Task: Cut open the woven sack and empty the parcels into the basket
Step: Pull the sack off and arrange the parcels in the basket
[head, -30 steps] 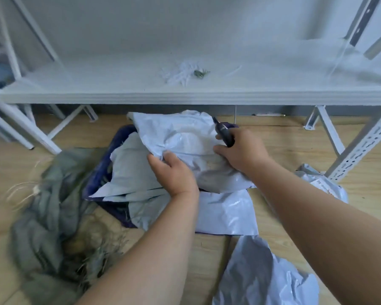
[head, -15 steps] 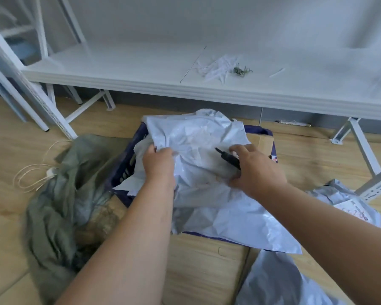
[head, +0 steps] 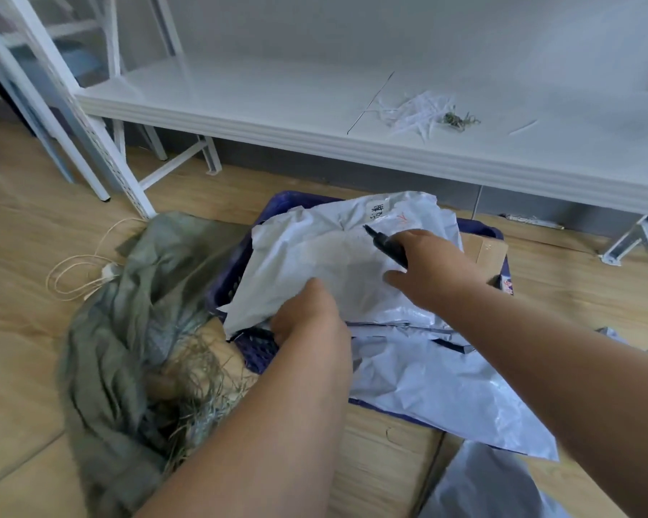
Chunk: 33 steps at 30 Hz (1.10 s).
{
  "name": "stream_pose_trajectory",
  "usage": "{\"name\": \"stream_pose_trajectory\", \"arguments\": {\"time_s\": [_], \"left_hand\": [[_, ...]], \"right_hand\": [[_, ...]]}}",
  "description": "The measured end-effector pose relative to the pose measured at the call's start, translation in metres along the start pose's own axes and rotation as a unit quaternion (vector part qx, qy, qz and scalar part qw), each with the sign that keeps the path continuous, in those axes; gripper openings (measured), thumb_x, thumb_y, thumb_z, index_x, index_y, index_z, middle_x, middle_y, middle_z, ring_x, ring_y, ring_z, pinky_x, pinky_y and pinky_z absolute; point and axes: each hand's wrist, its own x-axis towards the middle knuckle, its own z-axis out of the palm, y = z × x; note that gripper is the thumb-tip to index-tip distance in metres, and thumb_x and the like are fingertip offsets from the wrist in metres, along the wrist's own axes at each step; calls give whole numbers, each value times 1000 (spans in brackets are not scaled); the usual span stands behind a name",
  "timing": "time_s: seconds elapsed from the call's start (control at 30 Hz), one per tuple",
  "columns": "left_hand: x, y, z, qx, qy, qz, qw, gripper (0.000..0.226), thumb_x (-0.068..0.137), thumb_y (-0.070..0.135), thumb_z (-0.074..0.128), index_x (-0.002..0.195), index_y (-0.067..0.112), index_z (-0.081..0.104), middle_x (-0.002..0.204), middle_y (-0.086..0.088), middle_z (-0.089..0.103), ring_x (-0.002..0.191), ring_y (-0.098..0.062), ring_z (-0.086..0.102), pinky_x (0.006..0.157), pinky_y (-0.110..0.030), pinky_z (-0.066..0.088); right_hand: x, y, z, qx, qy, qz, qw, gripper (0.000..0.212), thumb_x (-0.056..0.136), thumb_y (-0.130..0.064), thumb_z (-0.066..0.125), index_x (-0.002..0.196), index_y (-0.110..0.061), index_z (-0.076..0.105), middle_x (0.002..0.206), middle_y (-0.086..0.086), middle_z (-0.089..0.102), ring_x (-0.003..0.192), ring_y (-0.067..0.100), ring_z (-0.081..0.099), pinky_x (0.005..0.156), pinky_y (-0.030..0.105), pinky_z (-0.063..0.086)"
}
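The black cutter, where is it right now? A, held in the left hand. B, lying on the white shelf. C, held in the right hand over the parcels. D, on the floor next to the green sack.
C: the cutter sticks out of the right hand above the grey parcels piled in the basket.

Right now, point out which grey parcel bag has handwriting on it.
The top parcel on the blue basket, under both hands: black writing shows near its far edge. The bags beneath and at bottom right show none.
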Motion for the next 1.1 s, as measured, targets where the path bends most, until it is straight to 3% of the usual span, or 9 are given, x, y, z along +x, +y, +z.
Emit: {"name": "stream_pose_trajectory", "arguments": {"time_s": [0.17,0.27,0.4,0.5,0.6,0.73,0.83,0.93,1.1], "left_hand": [[4,28,-37,65,205,261,941,85,87,28,64,152,6,14,159,-12,11,144,-33,20,117,-43,24],[11,17,-26,411,126,384,817,71,94,43,52,152,28,16,162,-1,3,148,-28,5,120,-47,8],[40,8,-21,612,-41,294,733,69,90,68,31,150,39,15,161,6,1,147,-31,9,117,-53,5],[44,9,-14,614,-28,302,729,71,88,67,36,150,37,18,161,4,6,145,-30,15,116,-52,9],[10,10,11,510,23,419,751,58,95,46,45,148,25,32,158,-1,23,144,-24,21,116,-47,19],[-86,-23,60,372,-185,583,698,35,96,29,50,130,25,55,131,7,55,123,-12,49,98,-27,41],[-140,-84,77,396,-364,569,622,22,95,25,53,113,28,66,104,10,66,97,-11,62,83,-27,50],[-159,-154,84,468,-459,544,524,21,95,23,53,110,24,67,102,0,68,93,-21,62,79,-34,49],[-138,-245,86,687,-441,378,436,27,97,22,46,123,17,55,126,-2,57,118,-26,52,87,-31,44]], "right_hand": [[-2,12,20,-52,-131,22,990,68,86,-38,66,145,-41,31,141,-2,46,118,26,53,83,36,47],[-5,20,28,-54,-135,44,988,69,84,-41,68,144,-40,34,140,-4,47,120,24,52,88,38,49],[-11,28,32,-46,-134,69,988,63,85,-39,67,142,-37,40,132,-2,53,113,24,56,83,37,50],[-13,36,25,-14,-118,70,991,49,83,-37,69,129,-36,52,114,-2,60,93,22,57,73,34,50],[-25,53,10,79,-26,54,995,8,87,-34,65,86,-33,57,92,-4,57,79,19,57,59,29,43],[-59,103,-16,182,113,131,968,19,89,-35,58,87,-17,64,81,2,64,69,25,61,62,32,48],[-91,163,-12,186,136,229,946,27,89,-33,54,69,-14,53,64,6,56,66,28,56,55,32,36],[-130,218,21,174,45,317,931,22,89,-29,55,71,-16,53,68,7,59,69,30,59,55,30,38],[-196,258,99,223,-156,392,879,19,78,-19,73,95,-13,67,79,10,65,51,19,57,57,32,59]]}}
